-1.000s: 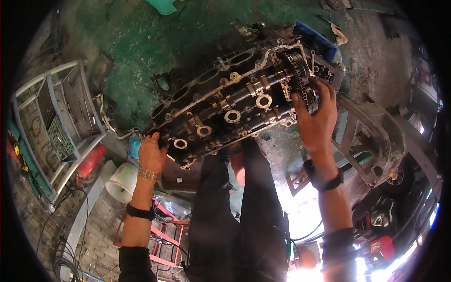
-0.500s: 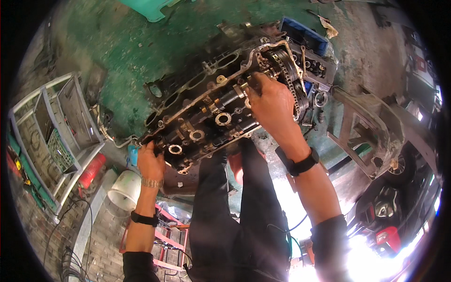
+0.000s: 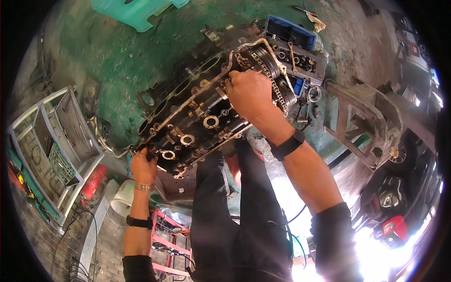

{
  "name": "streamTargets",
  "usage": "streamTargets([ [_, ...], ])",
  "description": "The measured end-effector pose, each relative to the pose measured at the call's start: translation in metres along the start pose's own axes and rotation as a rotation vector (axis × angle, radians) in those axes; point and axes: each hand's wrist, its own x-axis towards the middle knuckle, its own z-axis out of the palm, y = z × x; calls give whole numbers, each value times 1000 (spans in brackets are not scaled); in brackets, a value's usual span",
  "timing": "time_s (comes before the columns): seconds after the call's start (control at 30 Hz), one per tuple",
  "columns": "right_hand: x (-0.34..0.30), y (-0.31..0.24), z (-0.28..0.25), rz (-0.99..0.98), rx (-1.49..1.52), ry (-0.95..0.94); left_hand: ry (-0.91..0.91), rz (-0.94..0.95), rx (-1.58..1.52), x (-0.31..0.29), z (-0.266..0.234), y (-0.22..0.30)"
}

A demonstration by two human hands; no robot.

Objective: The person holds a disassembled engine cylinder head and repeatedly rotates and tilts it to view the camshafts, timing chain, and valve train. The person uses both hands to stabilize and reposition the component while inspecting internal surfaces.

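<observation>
A dirty engine cylinder head with open valve gear lies tilted across the upper middle of the view. A camshaft runs along its upper side towards a timing chain at the far right end. My right hand is closed over the camshaft close to the chain, its thumb and fingers curled down; the palm hides part of the shaft. At the opposite end, my left hand is closed around the camshaft's end, by the corner of the head. Its fingertips are partly hidden among dark parts.
Behind the chain end lie a blue bin and another engine part with a wrench on it. A metal frame stands right. Left are a metal rack, a red fire extinguisher and a white bucket. A turquoise stool is beyond.
The whole view has shifted, so the cylinder head appears further left. My right hand has slid slightly left along the camshaft; my left hand keeps its place at the end.
</observation>
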Motion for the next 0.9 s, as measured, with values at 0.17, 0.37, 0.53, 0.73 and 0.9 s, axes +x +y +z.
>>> streamTargets([
  [0.17,-4,2,5,18,35,6,71,-53,34,-7,6,6],
  [0.37,-36,-6,0,158,387,148,28,-57,49,-3,6,4],
  [0.53,-76,-3,5,452,848,141,-8,-40,30,0,1,4],
  [0.73,-127,7,33,753,1056,86,1,-16,-17,3,2,2],
  [0.9,-157,9,58,890,1306,69,-68,-94,-165,0,-9,1],
])
